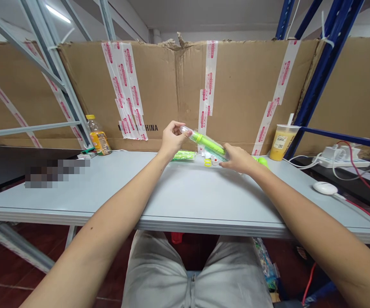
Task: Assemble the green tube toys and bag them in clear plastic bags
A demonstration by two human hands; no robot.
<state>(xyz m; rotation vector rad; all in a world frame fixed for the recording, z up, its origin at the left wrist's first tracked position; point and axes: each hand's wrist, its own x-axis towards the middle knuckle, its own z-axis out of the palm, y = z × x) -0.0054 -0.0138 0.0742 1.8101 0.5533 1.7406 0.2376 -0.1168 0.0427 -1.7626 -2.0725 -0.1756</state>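
A bright green tube-shaped item with a clear plastic end slants above the table, held between both hands; its exact kind I cannot make out. My left hand pinches the clear upper end. Around the lower right end, my right hand is closed, and its fingers hide part of the tube. Below on the tabletop lie a green packet in shiny plastic, a small yellow-green ring-like piece and a small white round piece. Round green pieces show partly behind my right wrist.
A juice bottle stands at the back left of the grey table. To the right are a yellow drink cup with a straw, a white oval device on a cable and a power strip. Taped cardboard walls the back.
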